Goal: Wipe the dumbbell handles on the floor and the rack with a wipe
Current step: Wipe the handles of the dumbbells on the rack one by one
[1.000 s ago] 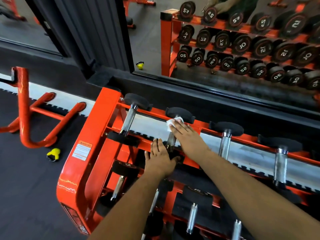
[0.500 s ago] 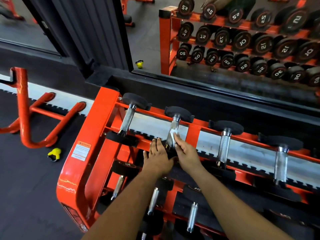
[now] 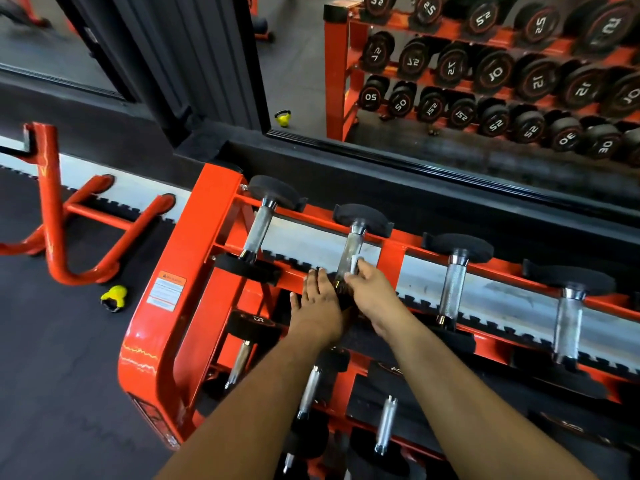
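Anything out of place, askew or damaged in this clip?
Only a small yellow kettlebell lying tipped on the dark floor mat left of the orange dumbbell rack. The racked dumbbells sit evenly; the right hand holds a white wipe on one handle.
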A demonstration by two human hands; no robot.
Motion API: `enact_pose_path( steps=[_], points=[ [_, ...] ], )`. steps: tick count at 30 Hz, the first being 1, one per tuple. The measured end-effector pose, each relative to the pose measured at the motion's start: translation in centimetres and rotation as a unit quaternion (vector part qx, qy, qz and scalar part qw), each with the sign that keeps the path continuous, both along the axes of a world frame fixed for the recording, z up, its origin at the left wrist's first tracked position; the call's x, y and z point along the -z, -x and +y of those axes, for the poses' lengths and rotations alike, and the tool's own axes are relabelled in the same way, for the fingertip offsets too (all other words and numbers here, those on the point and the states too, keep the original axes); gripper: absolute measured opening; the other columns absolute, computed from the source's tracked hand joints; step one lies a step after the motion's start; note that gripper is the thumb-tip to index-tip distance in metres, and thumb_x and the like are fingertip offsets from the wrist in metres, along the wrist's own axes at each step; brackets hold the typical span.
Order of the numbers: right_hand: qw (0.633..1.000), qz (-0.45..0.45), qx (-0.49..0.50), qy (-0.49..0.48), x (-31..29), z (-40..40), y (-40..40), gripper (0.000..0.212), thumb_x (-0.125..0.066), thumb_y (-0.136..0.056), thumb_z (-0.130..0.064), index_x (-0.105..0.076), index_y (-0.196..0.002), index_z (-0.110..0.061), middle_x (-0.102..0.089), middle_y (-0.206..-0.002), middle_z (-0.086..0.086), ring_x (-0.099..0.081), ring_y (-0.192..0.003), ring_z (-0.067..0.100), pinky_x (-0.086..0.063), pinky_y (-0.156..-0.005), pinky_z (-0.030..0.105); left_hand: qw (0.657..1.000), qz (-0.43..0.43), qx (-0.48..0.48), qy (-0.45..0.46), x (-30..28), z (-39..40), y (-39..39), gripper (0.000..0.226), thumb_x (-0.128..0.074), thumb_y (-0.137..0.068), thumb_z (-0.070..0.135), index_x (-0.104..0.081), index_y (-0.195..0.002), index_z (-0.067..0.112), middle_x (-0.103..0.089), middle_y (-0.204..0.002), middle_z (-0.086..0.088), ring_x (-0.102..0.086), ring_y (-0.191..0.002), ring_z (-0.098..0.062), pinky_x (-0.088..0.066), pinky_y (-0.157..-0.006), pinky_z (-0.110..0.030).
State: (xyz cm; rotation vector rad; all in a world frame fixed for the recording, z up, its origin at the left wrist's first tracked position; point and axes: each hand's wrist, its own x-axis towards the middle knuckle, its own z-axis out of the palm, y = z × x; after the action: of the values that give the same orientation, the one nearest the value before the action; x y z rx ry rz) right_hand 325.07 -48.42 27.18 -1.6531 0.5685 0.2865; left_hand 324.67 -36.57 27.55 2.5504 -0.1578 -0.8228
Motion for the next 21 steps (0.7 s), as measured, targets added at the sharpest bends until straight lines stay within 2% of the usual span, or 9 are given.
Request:
enact_pose_path(
  steps=[2,5,7,9,11,14,17,19,21],
  points=[
    [0.996,-0.022,0.073,-0.040,-1.4,0.0,-2.5,0.029,-0.051,-0.103,-0.018,-0.055,-0.131,-0.022,-0.066,-0.114,-0.002,-0.061,-0.101,0.013,-0.052,-0.091,0.035,1.000,-0.001,-0.003,-0.002,0.0,-0.1,0.0,0.107,-0.050,-0.096,0.064,0.017,-0.159,0.011,0.018,-0.169,-0.010,0.012,-0.157,-0.024,0.004,-0.126,-0.053],
    [0.986,-0.022,0.151,-0.065,-3.0,0.1,-4.9,0.022,-0.051,-0.103,-0.018,-0.059,-0.123,-0.015,-0.061,-0.102,0.003,-0.054,-0.090,0.015,-0.048,-0.076,0.032,1.000,0.002,-0.006,-0.010,0.0,-0.2,-0.2,0.107,-0.048,-0.096,0.067,0.019,-0.159,0.012,0.019,-0.169,-0.009,0.013,-0.157,-0.023,0.004,-0.126,-0.053],
    [0.990,-0.001,0.126,-0.068,-3.2,0.5,-3.5,0.014,-0.055,-0.102,-0.021,-0.060,-0.115,-0.021,-0.064,-0.101,0.002,-0.057,-0.092,0.016,-0.046,-0.073,0.029,1.000,0.005,0.002,-0.011,0.1,-0.1,-0.1,0.105,-0.046,-0.097,0.065,0.019,-0.159,0.012,0.020,-0.168,-0.009,0.015,-0.156,-0.023,0.005,-0.126,-0.053],
    [0.995,0.040,0.064,-0.064,-3.2,1.0,-1.1,0.009,-0.060,-0.100,-0.021,-0.060,-0.107,-0.026,-0.068,-0.103,0.000,-0.061,-0.097,0.016,-0.049,-0.079,0.032,1.000,0.002,0.017,-0.016,0.4,0.1,-0.2,0.102,-0.047,-0.099,0.060,0.020,-0.159,0.012,0.023,-0.168,-0.008,0.019,-0.155,-0.022,0.005,-0.125,-0.054],
    [0.995,0.071,0.030,-0.065,-3.2,0.9,-0.2,0.003,-0.062,-0.098,-0.021,-0.062,-0.100,-0.023,-0.070,-0.099,0.003,-0.064,-0.094,0.020,-0.050,-0.080,0.035,0.999,-0.001,0.031,-0.019,0.5,0.2,-0.1,0.100,-0.047,-0.100,0.058,0.021,-0.159,0.014,0.024,-0.168,-0.005,0.022,-0.154,-0.020,0.005,-0.125,-0.056],
    [0.987,0.075,0.101,-0.097,-3.5,0.1,-2.8,0.012,-0.064,-0.097,-0.023,-0.065,-0.105,-0.015,-0.066,-0.098,0.009,-0.057,-0.086,0.021,-0.047,-0.076,0.037,1.000,-0.003,0.008,-0.011,0.3,-0.1,0.0,0.104,-0.046,-0.097,0.065,0.019,-0.159,0.013,0.021,-0.168,-0.008,0.017,-0.156,-0.022,0.005,-0.126,-0.054],
    [0.970,0.039,0.189,-0.144,-4.5,-0.3,-5.6,0.019,-0.062,-0.098,-0.025,-0.063,-0.112,-0.013,-0.060,-0.095,0.006,-0.053,-0.085,0.019,-0.041,-0.069,0.033,1.000,-0.004,-0.005,-0.011,0.0,-0.1,-0.2,0.106,-0.046,-0.096,0.068,0.018,-0.159,0.012,0.019,-0.169,-0.009,0.014,-0.156,-0.024,0.004,-0.126,-0.053],
    [0.968,0.029,0.190,-0.160,-3.9,-0.2,-5.1,0.019,-0.063,-0.097,-0.027,-0.063,-0.111,-0.014,-0.060,-0.097,0.006,-0.055,-0.093,0.021,-0.043,-0.075,0.034,1.000,-0.004,-0.003,-0.009,0.1,-0.1,-0.1,0.106,-0.046,-0.096,0.068,0.018,-0.160,0.013,0.019,-0.169,-0.009,0.013,-0.157,-0.024,0.004,-0.126,-0.054],
    [0.975,0.043,0.158,-0.152,-3.1,0.0,-4.0,0.022,-0.064,-0.096,-0.029,-0.065,-0.114,-0.017,-0.063,-0.104,0.005,-0.056,-0.101,0.022,-0.044,-0.088,0.038,1.000,-0.014,-0.003,-0.007,0.3,0.0,0.1,0.106,-0.047,-0.095,0.068,0.016,-0.160,0.013,0.017,-0.169,-0.009,0.013,-0.157,-0.024,0.003,-0.126,-0.054]
  ],
)
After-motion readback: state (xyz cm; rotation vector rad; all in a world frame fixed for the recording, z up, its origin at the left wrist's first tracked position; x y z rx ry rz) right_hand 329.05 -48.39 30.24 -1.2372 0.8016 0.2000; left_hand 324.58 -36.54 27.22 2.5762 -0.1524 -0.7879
